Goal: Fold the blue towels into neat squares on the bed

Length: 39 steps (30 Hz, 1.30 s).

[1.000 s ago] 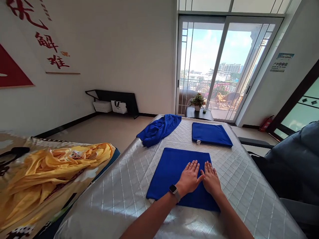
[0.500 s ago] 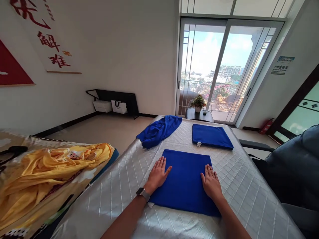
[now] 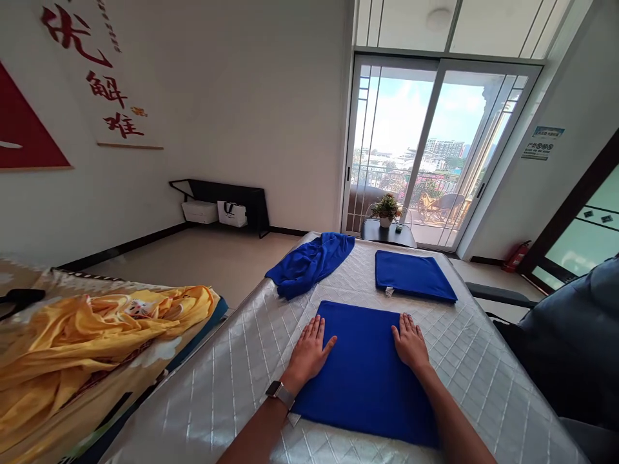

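A blue cloth (image 3: 362, 374), folded into a flat rectangle, lies in front of me on a silvery quilted surface (image 3: 232, 380). My left hand (image 3: 309, 351) rests flat on its left edge, fingers stretched forward and thumb apart; a watch is on that wrist. Along the far right edge of the cloth lies my right hand (image 3: 410, 340), also flat with fingers extended. A small white tag (image 3: 293, 419) sticks out at the near left corner. Farther back, a second folded blue cloth (image 3: 416, 276) lies to the right, and a crumpled blue cloth (image 3: 312, 263) to the left.
Yellow bedding (image 3: 111, 332) lies heaped on the left. A dark padded seat (image 3: 575, 341) stands on the right. Beyond the quilted surface are a small table with a potted plant (image 3: 385, 209), glass sliding doors (image 3: 391, 116), and a low black bench (image 3: 227, 193).
My right hand has slid forward along the cloth's right edge to near its far corner. My left hand stays at the left edge. The view has tilted up slightly.
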Each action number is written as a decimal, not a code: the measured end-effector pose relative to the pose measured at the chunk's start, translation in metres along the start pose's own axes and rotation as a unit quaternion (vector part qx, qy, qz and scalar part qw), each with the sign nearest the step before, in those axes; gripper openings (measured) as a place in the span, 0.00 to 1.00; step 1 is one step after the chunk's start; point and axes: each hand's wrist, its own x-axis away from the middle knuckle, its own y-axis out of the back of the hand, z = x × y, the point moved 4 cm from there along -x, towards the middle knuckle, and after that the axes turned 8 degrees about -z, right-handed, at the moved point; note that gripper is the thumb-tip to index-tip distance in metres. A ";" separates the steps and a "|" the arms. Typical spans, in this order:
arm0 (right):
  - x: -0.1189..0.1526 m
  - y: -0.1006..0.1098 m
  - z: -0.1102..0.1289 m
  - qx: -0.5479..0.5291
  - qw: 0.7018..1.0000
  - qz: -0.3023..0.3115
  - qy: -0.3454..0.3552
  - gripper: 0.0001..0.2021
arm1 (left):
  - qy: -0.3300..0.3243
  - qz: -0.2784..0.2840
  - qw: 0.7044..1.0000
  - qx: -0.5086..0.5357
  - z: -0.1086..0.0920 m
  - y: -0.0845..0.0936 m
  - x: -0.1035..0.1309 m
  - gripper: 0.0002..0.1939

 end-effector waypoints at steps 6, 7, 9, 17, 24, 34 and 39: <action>-0.002 -0.013 -0.005 -0.024 1.000 -0.011 -0.007 0.33 | 0.006 0.013 1.000 -0.012 0.000 -0.002 -0.002 0.42; -0.002 -0.012 -0.005 -0.025 1.000 -0.010 -0.008 0.33 | 0.005 0.013 1.000 -0.012 0.001 -0.002 -0.002 0.42; -0.002 -0.010 -0.005 -0.032 0.999 -0.007 -0.010 0.33 | 0.006 0.016 1.000 -0.016 0.002 -0.002 -0.002 0.42; -0.002 -0.009 -0.004 -0.036 0.999 -0.014 -0.010 0.33 | -0.047 0.018 0.997 -0.056 -0.046 0.010 -0.018 0.45; 0.001 -0.009 -0.005 -0.007 0.999 -0.016 0.036 0.30 | -0.211 0.019 0.976 0.057 -0.179 -0.027 -0.048 0.35; -0.003 -0.010 -0.007 -0.033 0.999 -0.014 -0.004 0.32 | -0.099 0.011 0.995 0.009 -0.089 -0.030 -0.064 0.33; -0.002 -0.011 -0.007 -0.031 0.999 -0.015 -0.007 0.33 | -0.014 0.020 0.999 -0.022 -0.010 -0.014 -0.068 0.37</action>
